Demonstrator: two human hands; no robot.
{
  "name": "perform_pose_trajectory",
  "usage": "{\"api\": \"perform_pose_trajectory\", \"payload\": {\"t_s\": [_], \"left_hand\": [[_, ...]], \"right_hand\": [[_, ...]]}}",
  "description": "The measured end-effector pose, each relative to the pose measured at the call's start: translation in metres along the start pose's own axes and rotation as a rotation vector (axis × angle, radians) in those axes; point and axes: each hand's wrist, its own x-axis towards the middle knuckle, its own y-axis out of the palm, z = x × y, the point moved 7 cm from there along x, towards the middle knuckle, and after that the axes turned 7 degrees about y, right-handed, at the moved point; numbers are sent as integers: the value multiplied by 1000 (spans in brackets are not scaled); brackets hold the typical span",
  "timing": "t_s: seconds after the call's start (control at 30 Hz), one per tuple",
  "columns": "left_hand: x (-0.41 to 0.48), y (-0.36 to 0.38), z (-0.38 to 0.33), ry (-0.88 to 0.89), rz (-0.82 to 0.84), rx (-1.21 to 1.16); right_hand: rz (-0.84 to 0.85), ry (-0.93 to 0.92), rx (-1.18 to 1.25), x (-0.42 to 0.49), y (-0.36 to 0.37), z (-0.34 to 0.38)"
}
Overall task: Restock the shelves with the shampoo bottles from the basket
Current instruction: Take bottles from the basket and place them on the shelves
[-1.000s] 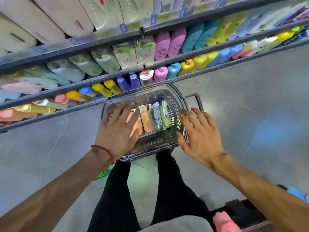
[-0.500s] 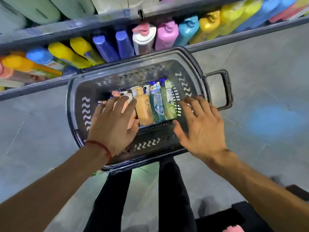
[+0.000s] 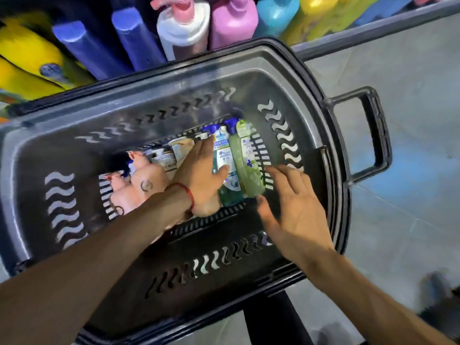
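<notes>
A dark plastic basket (image 3: pixel 174 78) stands on the floor in front of the lowest shelf. On its bottom several shampoo bottles lie side by side: pink ones (image 3: pixel 146 183) at the left, an orange one (image 3: pixel 181 148), a blue-and-white one (image 3: pixel 222 153) and a green one (image 3: pixel 246 170). My left hand (image 3: pixel 199 175) reaches deep inside and curls over the orange bottle, with its thumb across the blue-and-white bottle. My right hand (image 3: pixel 291 207) hovers, fingers spread, just right of the green bottle and holds nothing.
Behind the basket the bottom shelf holds yellow bottles (image 3: pixel 25 58), blue bottles (image 3: pixel 87 51), a white pump bottle (image 3: pixel 181 28), a pink bottle (image 3: pixel 234 18) and a teal one (image 3: pixel 276 11). The basket's handle (image 3: pixel 373 135) sticks out right over grey floor tiles (image 3: pixel 398 220).
My head has dropped closer to the basket. My left hand slid right from the pink bottles onto the orange one and went deeper. My right hand lowered inside the rim.
</notes>
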Motion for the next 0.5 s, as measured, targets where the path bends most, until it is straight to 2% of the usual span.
{"api": "perform_pose_trajectory", "payload": {"t_s": [0.2, 0.37, 0.5], "left_hand": [[48, 27, 24, -213, 83, -2], [60, 31, 34, -306, 78, 73], [68, 25, 43, -332, 64, -14]], "right_hand": [[5, 5, 101, 9, 10, -17], [-26, -28, 133, 12, 10, -21], [-42, -15, 173, 18, 11, -24]]}}
